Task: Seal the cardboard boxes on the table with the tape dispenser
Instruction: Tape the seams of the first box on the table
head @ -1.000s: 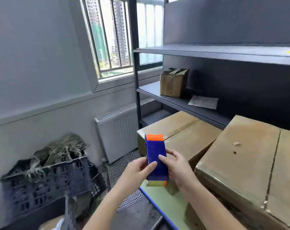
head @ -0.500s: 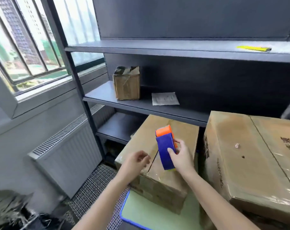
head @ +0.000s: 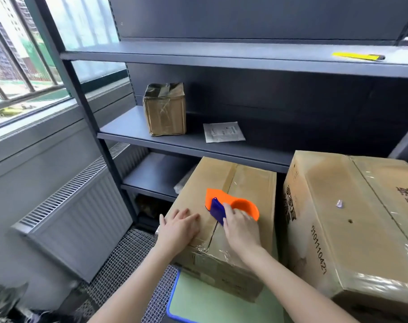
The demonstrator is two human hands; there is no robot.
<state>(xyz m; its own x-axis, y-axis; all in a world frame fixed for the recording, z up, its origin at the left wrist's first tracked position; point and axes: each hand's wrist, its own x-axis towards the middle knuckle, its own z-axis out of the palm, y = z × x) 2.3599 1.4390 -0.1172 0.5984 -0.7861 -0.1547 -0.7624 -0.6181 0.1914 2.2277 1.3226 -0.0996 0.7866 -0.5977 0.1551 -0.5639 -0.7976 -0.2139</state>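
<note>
Tape dispenser (head: pixel 243 208) crosswise on box (head: pixel 252 190) seam, right hand (head: pixel 241 229) gripping; left hand (head: pixel 179 229) flat on box.

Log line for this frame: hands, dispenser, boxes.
left hand: flat on smaller box | right hand: grips tape dispenser on that box's centre seam | larger box: no hand on it

Blue-and-orange tape dispenser (head: pixel 216 207) resting on the top centre seam of the closed left cardboard box (head: pixel 249 183); larger cardboard box (head: pixel 338 206), glossy with film, just right; both on green table (head: pixel 210 306).
</note>
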